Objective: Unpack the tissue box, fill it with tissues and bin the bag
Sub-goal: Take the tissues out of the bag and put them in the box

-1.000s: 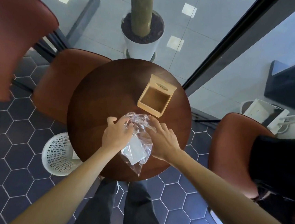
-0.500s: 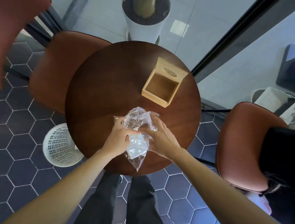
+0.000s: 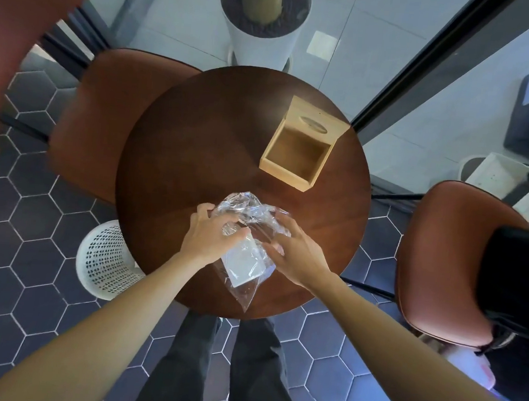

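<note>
A clear crumpled plastic bag (image 3: 249,218) lies on the near part of the round dark wooden table (image 3: 197,149), with a white pack of tissues (image 3: 245,262) inside it. My left hand (image 3: 212,237) grips the bag's left side. My right hand (image 3: 297,251) holds its right side, fingers spread over the plastic. The wooden tissue box (image 3: 295,158) stands open and empty on the far right of the table, its lid with an oval slot tilted back behind it.
A white perforated bin (image 3: 104,260) stands on the hexagon-tiled floor to the left of the table. Brown chairs (image 3: 104,116) sit at the left and at the right (image 3: 443,257). A white planter (image 3: 264,40) stands beyond the table by glass walls.
Both hands have shifted on the bag, pulling its mouth apart a little; the tissue pack shows more clearly between them. The box has not moved.
</note>
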